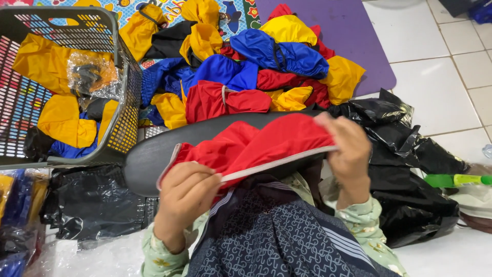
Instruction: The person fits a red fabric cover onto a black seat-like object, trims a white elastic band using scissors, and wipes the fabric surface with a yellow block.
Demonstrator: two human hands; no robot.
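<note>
Red fabric piece stretched between my left hand and right hand, both pinching its grey-trimmed edge over my lap. Left of it, grey plastic basket holds yellow and blue pieces and a clear bag.

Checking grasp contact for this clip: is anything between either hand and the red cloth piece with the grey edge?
Nothing visible. The left hand and the right hand both pinch the red cloth piece with the grey edge directly along that edge, bare fingers on fabric. It is stretched over a dark curved board on the lap.
</note>
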